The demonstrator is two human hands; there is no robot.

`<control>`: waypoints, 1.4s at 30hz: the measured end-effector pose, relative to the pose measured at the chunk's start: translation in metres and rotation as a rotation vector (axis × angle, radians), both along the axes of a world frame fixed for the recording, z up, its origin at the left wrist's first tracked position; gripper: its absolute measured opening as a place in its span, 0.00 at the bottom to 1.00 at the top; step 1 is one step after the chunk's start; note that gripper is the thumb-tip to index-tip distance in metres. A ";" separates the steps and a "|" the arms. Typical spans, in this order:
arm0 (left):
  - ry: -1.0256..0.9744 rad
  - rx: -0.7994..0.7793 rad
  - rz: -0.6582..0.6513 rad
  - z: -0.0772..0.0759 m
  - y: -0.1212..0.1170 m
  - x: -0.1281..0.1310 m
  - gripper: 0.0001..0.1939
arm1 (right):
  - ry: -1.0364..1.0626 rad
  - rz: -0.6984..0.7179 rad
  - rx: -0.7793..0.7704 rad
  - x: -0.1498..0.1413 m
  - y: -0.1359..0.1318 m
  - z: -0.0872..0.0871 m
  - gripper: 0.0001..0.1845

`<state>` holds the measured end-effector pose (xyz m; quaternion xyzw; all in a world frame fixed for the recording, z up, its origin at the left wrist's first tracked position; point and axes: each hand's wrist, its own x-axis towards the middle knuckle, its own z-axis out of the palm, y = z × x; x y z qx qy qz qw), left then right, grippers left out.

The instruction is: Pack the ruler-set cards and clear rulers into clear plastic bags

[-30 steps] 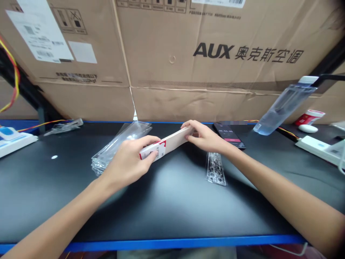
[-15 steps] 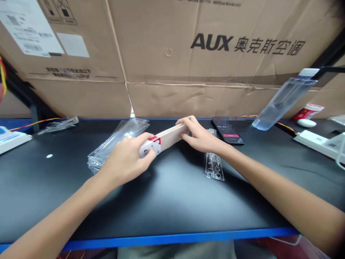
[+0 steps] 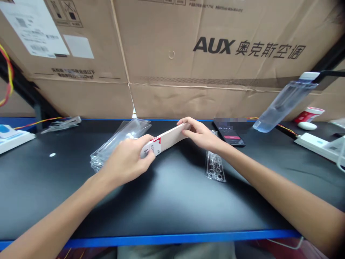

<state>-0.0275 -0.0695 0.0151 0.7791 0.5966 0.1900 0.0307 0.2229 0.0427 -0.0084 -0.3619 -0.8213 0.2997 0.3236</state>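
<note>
Between my hands, above the table, is a stack of long, thin, pale cards (image 3: pixel 171 139) with red and white printing at its left end. My left hand (image 3: pixel 127 155) grips the printed end, thumb on the near face and fingers behind. At the far right end, my right hand (image 3: pixel 199 134) pinches the stack between its thumb and fingers. Clear plastic sleeves (image 3: pixel 111 142) lie in a pile behind my left hand. Below my right wrist rests a clear packet with black printed shapes (image 3: pixel 215 167).
A phone (image 3: pixel 229 133) showing a timer lies at the back right. Beyond it, a water bottle (image 3: pixel 285 102) leans at a slant near a white power strip (image 3: pixel 318 145). A large cardboard box (image 3: pixel 161 72) stands behind the black table (image 3: pixel 172 201).
The cards' top edges, fanned slightly apart before, now sit closer together. Both hands keep their hold with little movement. The view has shifted slightly.
</note>
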 end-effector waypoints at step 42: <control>-0.140 -0.212 -0.143 0.008 -0.001 -0.013 0.19 | -0.058 -0.197 -0.078 -0.001 0.007 -0.011 0.07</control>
